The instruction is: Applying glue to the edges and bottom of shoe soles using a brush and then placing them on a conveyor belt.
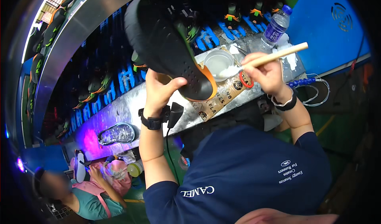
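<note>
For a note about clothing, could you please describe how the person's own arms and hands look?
The left hand and right hand are gloveless. The sleeves are short and navy. The left wrist has a black strap with a boxy black device and a thin black cable; the right wrist, a black band.

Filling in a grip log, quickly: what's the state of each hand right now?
Left hand: closed, holding a black-and-orange shoe sole.
Right hand: closed, holding a wooden-handled brush.

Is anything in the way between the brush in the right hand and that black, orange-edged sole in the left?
No, nothing visible. In this view, a narrow gap separates the brush in the right hand from the sole in the left hand; the bowl shows behind that gap.
</note>
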Tool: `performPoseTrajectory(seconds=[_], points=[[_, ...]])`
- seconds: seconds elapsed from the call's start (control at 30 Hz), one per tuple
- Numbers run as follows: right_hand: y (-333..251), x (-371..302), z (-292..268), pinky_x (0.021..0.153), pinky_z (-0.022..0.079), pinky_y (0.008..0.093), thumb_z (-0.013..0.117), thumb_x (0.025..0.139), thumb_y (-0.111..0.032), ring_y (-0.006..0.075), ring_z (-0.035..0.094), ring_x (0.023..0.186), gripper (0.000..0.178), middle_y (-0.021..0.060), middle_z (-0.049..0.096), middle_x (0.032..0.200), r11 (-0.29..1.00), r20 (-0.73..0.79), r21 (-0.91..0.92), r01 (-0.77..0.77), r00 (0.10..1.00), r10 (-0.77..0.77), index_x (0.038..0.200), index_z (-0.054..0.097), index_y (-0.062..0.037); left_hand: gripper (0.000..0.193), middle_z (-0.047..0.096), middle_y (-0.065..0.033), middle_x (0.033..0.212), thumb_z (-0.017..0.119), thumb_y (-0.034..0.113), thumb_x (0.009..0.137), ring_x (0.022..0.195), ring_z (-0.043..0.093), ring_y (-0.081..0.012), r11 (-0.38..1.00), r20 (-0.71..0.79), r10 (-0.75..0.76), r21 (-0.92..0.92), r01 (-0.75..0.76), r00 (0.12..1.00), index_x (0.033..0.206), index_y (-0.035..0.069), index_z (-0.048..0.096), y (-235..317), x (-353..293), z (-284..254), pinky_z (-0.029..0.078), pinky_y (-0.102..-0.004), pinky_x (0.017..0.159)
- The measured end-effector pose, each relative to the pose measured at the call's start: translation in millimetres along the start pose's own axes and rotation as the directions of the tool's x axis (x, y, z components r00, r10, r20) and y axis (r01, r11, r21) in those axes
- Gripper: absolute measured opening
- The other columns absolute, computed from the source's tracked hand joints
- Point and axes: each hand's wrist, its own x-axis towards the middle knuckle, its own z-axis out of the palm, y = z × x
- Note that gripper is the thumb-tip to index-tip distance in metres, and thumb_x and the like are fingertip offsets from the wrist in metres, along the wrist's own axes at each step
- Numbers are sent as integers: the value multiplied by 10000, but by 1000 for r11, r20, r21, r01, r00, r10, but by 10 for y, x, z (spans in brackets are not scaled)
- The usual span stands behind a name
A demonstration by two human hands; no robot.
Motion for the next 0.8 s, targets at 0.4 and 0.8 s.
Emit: performPoseTrajectory(seconds=[0.4, 0.8], points=[[-23, 89, 3, 470, 365, 173, 551, 722, 39, 53, 461, 558, 101, 50, 538, 773, 888, 235, -275, 368, 922, -309, 820, 538, 19, 511, 572, -93, 923, 730, 23, 574, 865, 546, -167, 993, 216, -88, 99, 68, 972, 1009, -16, 464, 233, 138, 235, 415, -302, 791], [10, -107, 15, 509, 381, 181, 554, 722, 35, 66, 487, 604, 94, 56, 535, 740, 957, 148, -187, 221, 970, -195, 814, 537, 24, 518, 589, -116, 883, 771, 124, 517, 800, 575, -197, 774, 163, 154, 594, -221, 975, 942, -20, 514, 286, 104, 231, 430, -280, 719]])
